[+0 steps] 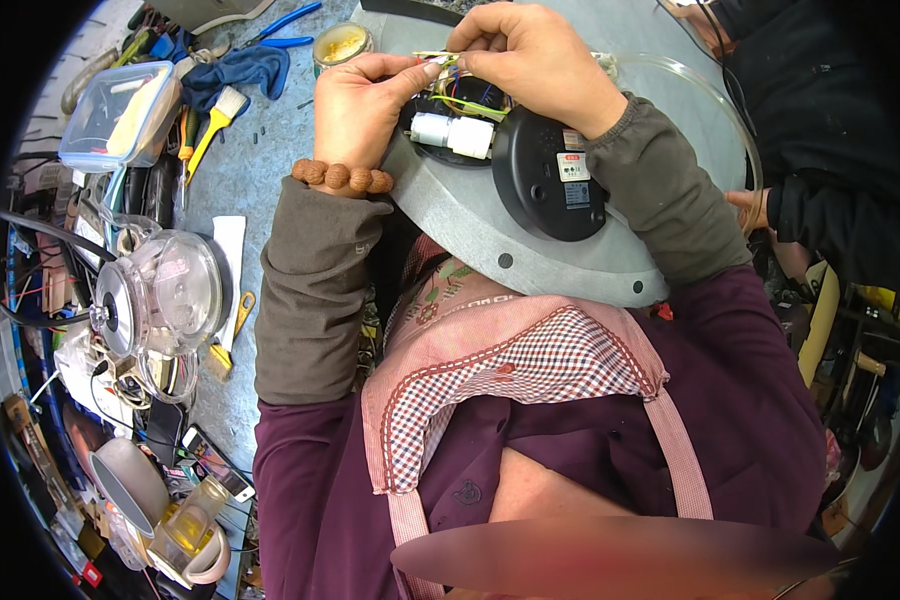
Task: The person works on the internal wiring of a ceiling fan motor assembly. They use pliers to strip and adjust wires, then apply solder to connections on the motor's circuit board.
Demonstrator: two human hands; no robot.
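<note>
My left hand [355,112] and my right hand [542,66] meet over an opened, round black appliance housing. Both are closed, thumb and finger pinching thin wires between them; the exact ends are hard to make out. Below the fingertips a yellow-green wire [467,104] crosses the housing. A small silver-and-white motor [452,134] lies in the housing, nearer to me than the wires. Under my right wrist, a round black cover [540,178] with several labels leans on edge beside the motor. All of this rests on a grey rounded board [450,225].
On the blue bench [245,185] to the left lie a yellow-handled brush [215,125], a transparent plastic box [120,115], a glass kettle [185,285] and a phone [217,462]. A small jar [343,42] stands beyond my left hand. Another person's dark sleeve [840,225] is at the right.
</note>
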